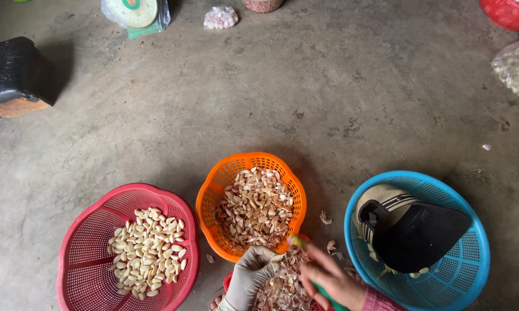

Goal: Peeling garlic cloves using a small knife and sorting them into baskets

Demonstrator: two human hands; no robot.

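At the near edge of the view, low in the middle, two hands meet over a small red basket (229, 282) heaped with garlic skins and cloves (282, 288). The left hand (249, 277), in a pale glove, curls its fingers loosely at the heap; whether they pinch a clove cannot be told, since the fingertips are buried in the skins. The right hand (330, 280), bare with a pink cuff, has its grip closed round a small tool with a green handle (323, 291) and a yellowish tip (297, 241), which points toward the orange basket.

The step in hand looks like peeling a clove. The next move would seem to call for steady pressure of the tool tip against a clove pinned by the gloved fingers, without slipping into the glove.

Just beyond, the orange basket (213, 198) holds unpeeled cloves and husks. To its left, the larger red basket (86, 253) holds pale peeled cloves (147, 252). To the right, a blue basket (472, 259) holds a cap with a dark brim (415, 233).

Loose husks lie on the concrete floor (271, 86) between the baskets. Far off stand a dark stool (14, 72) at left, a kitchen scale in plastic (135, 12), a small bag of cloves (220, 17), and another red basket (510, 14) at the right corner.
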